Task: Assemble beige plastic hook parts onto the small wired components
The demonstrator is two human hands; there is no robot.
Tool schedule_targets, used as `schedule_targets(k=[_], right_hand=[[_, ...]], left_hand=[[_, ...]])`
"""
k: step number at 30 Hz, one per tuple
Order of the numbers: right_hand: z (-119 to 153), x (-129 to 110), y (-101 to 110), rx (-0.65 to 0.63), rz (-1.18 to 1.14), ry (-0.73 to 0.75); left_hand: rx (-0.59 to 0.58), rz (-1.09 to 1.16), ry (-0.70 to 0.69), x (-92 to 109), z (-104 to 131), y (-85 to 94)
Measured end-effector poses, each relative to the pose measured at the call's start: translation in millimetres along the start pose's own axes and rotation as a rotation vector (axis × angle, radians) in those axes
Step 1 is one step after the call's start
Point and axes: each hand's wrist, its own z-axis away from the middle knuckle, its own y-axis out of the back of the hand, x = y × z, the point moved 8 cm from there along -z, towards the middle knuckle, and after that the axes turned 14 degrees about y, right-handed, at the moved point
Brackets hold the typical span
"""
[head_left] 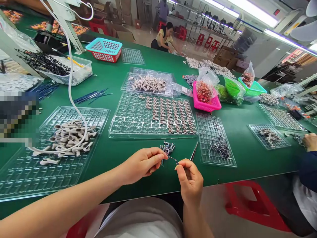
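My left hand and my right hand are both closed in a pinch near the table's front edge. Between them runs a thin wire, one end in the left fingertips, the other, with a small dark part, in the right. Just behind the left fingertips lies a small pile of wired parts. Tweezers rest on the table behind my right hand. Farther back, a clear tray holds rows of small beige pieces on its right side.
Trays with loose beige pieces stand left, crossed by a white cable. A tray of dark parts lies right. Behind are a pink basket and a blue-red basket. A co-worker's hand is at far right.
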Motion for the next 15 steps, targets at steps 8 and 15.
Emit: schedule_targets(k=[8, 15], right_hand=[[0, -2, 0, -0.001, 0.068, 0.023], [-3, -6, -3, -0.029, 0.126, 0.043]], left_hand=[[0.011, 0.120, -0.080, 6, 1, 4.7], [0.038, -0.002, -0.162, 13, 5, 1.0]])
